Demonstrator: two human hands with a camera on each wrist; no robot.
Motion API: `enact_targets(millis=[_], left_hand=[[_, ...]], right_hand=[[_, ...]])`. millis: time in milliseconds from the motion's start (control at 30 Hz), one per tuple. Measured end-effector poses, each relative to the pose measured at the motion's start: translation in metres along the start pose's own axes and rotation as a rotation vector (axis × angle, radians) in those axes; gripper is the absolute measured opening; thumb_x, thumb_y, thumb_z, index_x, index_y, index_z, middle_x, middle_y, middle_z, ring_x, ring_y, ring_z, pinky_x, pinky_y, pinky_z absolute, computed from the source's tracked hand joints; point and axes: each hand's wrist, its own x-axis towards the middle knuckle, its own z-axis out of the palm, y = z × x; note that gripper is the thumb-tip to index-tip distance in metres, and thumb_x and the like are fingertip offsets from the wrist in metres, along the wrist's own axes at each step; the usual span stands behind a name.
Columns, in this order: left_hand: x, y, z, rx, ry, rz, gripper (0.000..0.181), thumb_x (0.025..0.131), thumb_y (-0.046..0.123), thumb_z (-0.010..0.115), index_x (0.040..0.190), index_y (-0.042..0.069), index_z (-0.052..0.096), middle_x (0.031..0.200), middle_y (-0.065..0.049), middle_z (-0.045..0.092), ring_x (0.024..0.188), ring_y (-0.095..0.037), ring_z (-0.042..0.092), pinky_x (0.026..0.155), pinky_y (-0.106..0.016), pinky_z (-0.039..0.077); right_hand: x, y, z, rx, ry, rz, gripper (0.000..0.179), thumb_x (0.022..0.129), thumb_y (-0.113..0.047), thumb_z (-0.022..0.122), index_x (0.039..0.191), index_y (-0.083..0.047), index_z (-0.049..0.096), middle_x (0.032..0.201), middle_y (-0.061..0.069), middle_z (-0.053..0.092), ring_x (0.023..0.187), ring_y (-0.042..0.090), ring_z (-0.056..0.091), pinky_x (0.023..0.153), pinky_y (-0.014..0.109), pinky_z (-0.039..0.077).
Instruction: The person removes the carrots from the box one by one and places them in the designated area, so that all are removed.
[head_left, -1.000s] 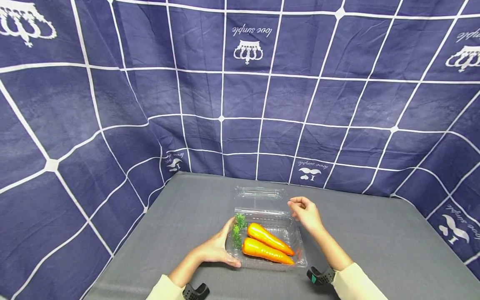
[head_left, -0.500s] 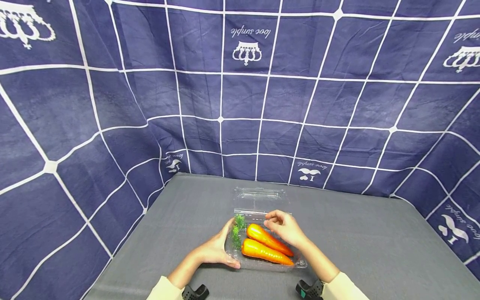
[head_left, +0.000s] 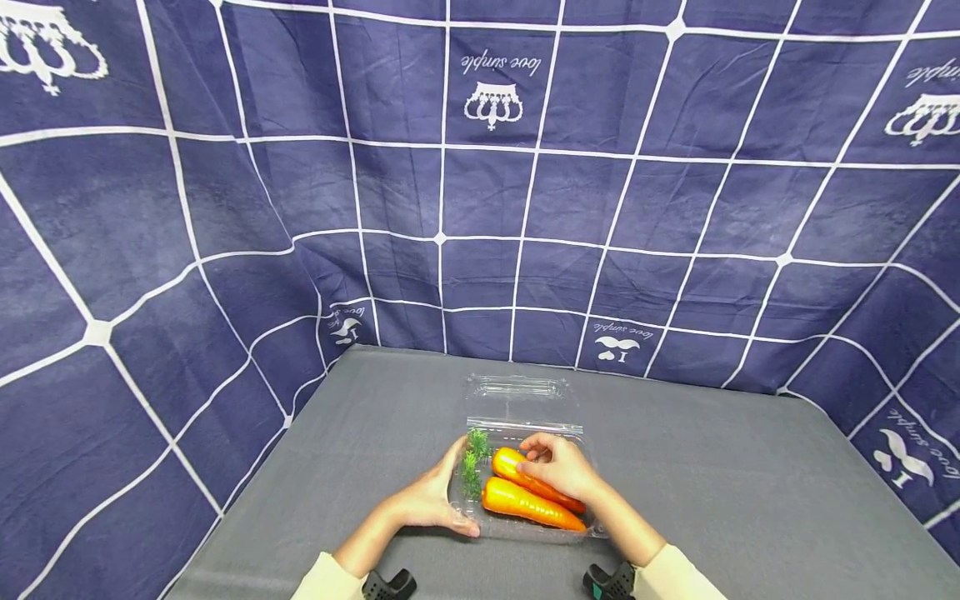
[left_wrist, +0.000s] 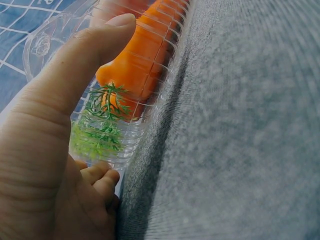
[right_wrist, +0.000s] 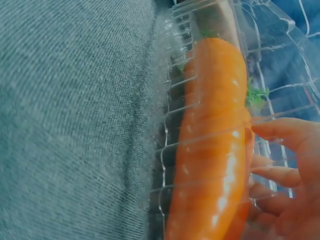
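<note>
Two orange carrots, a front carrot [head_left: 528,504] and a rear carrot [head_left: 508,461], lie side by side in a clear plastic clamshell container [head_left: 487,529]. Their green leafy tops [head_left: 472,473] are at the left end. My left hand [head_left: 429,500] grips the container's left side, thumb at the front wall and fingers round the back. My right hand [head_left: 564,468] is over the rear carrot, thumb at its near side and curled fingers at its far side. In the right wrist view, the thumb [right_wrist: 275,129] meets that carrot behind the front one.
The container's hinged lid [head_left: 521,400] lies folded back on the grey cloth-covered table [head_left: 712,475]. A dark blue curtain [head_left: 570,200] with white lines stands behind the table and along both sides.
My right hand has moved left and down from beyond the container's right rim onto the rear carrot. My left hand, the container and the carrots have stayed in place.
</note>
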Motion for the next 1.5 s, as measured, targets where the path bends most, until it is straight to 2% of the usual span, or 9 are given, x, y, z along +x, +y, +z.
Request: enact_targets(millis=[233, 567, 867, 967, 1200, 1500], left_hand=[[-0.0003, 0.0003, -0.0002, 0.002, 0.004, 0.004, 0.133, 0.059, 0.032, 0.094, 0.155, 0.005, 0.006, 0.154, -0.025, 0.024, 0.139, -0.036, 0.026, 0.109, -0.058, 0.024], [-0.0009, -0.0013, 0.0, 0.003, 0.001, 0.022, 0.133, 0.06, 0.03, 0.095, 0.155, 0.004, 0.006, 0.155, -0.025, 0.023, 0.139, -0.035, 0.027, 0.109, -0.058, 0.026], [-0.0013, 0.0015, 0.0004, 0.007, 0.005, 0.004, 0.134, 0.06, 0.03, 0.095, 0.154, 0.001, 0.004, 0.153, -0.029, 0.024, 0.138, -0.038, 0.028, 0.108, -0.059, 0.026], [-0.0013, 0.001, 0.0005, -0.002, 0.008, 0.008, 0.134, 0.059, 0.029, 0.095, 0.154, 0.002, 0.004, 0.153, -0.027, 0.024, 0.138, -0.036, 0.029, 0.108, -0.058, 0.026], [-0.0016, -0.0004, 0.0005, 0.024, 0.016, 0.001, 0.135, 0.06, 0.031, 0.095, 0.153, -0.002, 0.003, 0.152, -0.03, 0.024, 0.137, -0.04, 0.029, 0.107, -0.059, 0.027], [-0.0009, 0.0013, -0.0015, 0.001, 0.014, 0.031, 0.133, 0.059, 0.03, 0.095, 0.153, -0.001, 0.006, 0.153, -0.018, 0.03, 0.137, -0.034, 0.031, 0.108, -0.056, 0.028]], right_hand=[[-0.001, 0.0021, 0.0025, -0.055, -0.037, -0.054, 0.035, 0.075, -0.018, 0.083, 0.105, -0.008, 0.069, 0.087, -0.002, 0.063, 0.071, 0.011, 0.055, 0.063, 0.025, 0.046], [-0.003, -0.0016, 0.003, -0.077, -0.096, -0.044, 0.041, 0.073, -0.015, 0.084, 0.11, -0.009, 0.068, 0.088, -0.001, 0.063, 0.07, 0.014, 0.054, 0.062, 0.028, 0.044], [-0.0018, 0.001, 0.0025, -0.06, -0.065, -0.058, 0.042, 0.073, -0.015, 0.085, 0.111, -0.009, 0.069, 0.09, 0.001, 0.065, 0.07, 0.014, 0.054, 0.063, 0.027, 0.045], [-0.0015, 0.0016, 0.0018, -0.034, -0.043, -0.07, 0.043, 0.074, -0.015, 0.085, 0.113, -0.007, 0.068, 0.092, 0.002, 0.066, 0.075, 0.015, 0.055, 0.065, 0.027, 0.046], [-0.0014, 0.0026, -0.0012, 0.066, 0.015, -0.115, 0.044, 0.076, -0.014, 0.083, 0.115, -0.003, 0.067, 0.096, 0.004, 0.066, 0.084, 0.019, 0.057, 0.073, 0.029, 0.047], [-0.0008, -0.0012, -0.0063, 0.218, 0.102, -0.064, 0.044, 0.078, -0.008, 0.081, 0.118, 0.001, 0.065, 0.101, 0.009, 0.066, 0.088, 0.021, 0.057, 0.077, 0.031, 0.047]])
